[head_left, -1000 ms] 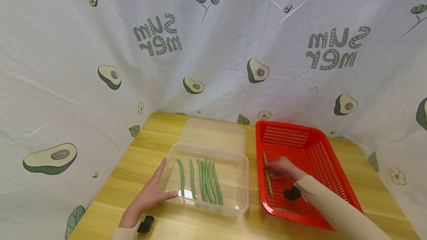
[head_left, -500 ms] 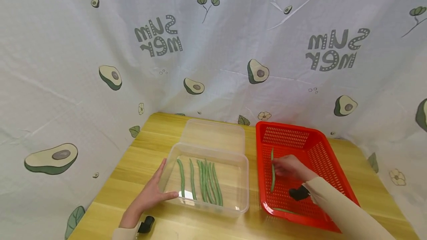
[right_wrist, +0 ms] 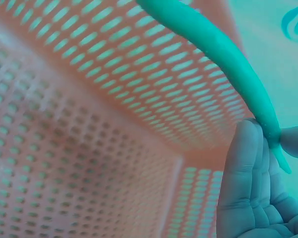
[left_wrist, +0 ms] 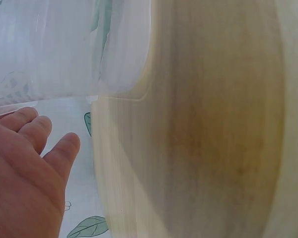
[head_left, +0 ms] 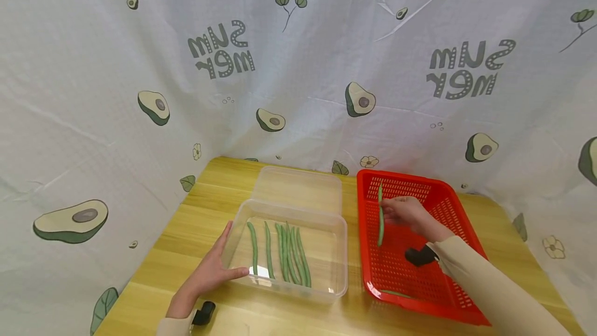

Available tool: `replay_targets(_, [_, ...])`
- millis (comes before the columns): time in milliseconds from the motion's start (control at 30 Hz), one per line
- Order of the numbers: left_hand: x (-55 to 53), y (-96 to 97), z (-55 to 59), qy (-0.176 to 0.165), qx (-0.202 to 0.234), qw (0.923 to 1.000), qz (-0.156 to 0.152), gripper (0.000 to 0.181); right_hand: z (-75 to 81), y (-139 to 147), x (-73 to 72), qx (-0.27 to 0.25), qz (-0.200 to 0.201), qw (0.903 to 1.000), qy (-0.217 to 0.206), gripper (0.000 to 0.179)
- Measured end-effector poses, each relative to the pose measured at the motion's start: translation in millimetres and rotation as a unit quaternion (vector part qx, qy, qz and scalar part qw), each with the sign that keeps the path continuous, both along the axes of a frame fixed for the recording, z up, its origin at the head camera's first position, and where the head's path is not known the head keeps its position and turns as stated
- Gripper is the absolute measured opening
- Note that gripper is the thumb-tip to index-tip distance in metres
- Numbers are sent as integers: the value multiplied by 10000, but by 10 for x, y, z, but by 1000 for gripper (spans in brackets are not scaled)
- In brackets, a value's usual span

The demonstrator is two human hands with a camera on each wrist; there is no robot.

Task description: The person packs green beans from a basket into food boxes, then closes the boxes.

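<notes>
My right hand (head_left: 411, 214) pinches a green bean (head_left: 381, 229) between thumb and fingers, above the left part of the red basket (head_left: 365, 268). In the right wrist view, the held bean (right_wrist: 223, 54) curves away from the fingertips, and the basket's slotted wall is behind it. At the left front corner of a clear plastic container (head_left: 342, 261) rests my left hand (head_left: 212, 269), with its thumb along the front rim and its fingers straight beside the left wall. Several green beans (head_left: 284, 253) lie lengthwise in that container.
One more green bean (head_left: 396, 293) lies at the basket's front edge. Behind the container a clear flat lid (head_left: 298, 186) lies on the wooden table (head_left: 224, 180). A white curtain (head_left: 298, 66) printed with avocados hangs around the back and sides.
My right hand has lifted the green bean from the basket's left side and moved it up and toward the back. My left hand stays at the container.
</notes>
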State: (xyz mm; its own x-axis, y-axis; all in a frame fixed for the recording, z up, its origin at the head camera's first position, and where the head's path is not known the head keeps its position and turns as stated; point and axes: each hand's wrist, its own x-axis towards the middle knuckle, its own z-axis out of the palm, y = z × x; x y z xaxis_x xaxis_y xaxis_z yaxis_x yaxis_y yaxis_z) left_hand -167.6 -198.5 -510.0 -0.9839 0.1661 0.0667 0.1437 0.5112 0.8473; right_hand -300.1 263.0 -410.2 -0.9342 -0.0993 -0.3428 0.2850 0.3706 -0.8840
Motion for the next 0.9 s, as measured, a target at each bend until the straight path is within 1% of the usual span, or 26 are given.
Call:
replay_targets(200, [-4,-13,7,56,-29,10000,17,115,164,-219,-30,-146,12,9998,108,46])
replay_targets(267, [-7,-14,6,68,-32,10000,16,115,192,-307,-35,-239,67,9996,126,44])
replay_targets(367, [-9,-15,3,38,-18,10000,11,115,212,-455,-32,-415,154,9989,119,38])
replay_targets(467, [-9,-18,-7,48,5,10000,-11,115,211,-620,-25,-558,251,9981,99,31])
replay_targets(567, [-7,-20,-11,54,-7,10000,-16,115,197,-788,-13,-645,413,9970,53,30])
replay_targets(700, [-9,-18,-12,13,-10,10000,-8,115,140,-990,5,-678,635,9957,-20,29])
replay_targets(900, [-13,-7,-10,10,3,10000,-8,116,69,-1243,58,-729,881,9933,-194,20])
